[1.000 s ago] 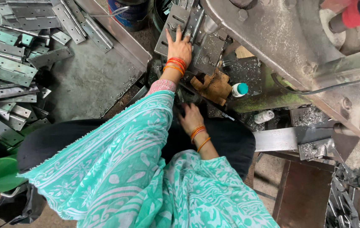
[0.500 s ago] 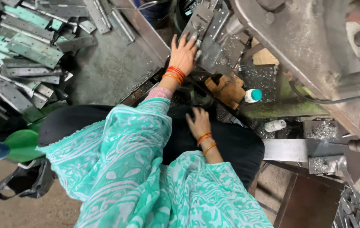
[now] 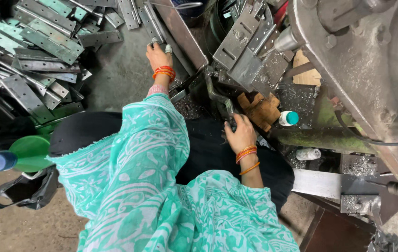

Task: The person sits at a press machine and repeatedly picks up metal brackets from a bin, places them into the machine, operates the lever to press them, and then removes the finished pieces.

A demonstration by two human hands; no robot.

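The left hand (image 3: 159, 55) lies spread on a long grey metal strip (image 3: 154, 25) just ahead of its fingers and should pinch it squarely, while the right hand (image 3: 240, 134), curled around the dark curved machine lever (image 3: 220, 100), holds steady beside the wooden block (image 3: 259, 109).

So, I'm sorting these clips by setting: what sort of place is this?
Probably a small metalworking shop: stamped hinges piled on the floor, a heavy press with swarf around it, and the right hand on its lever.
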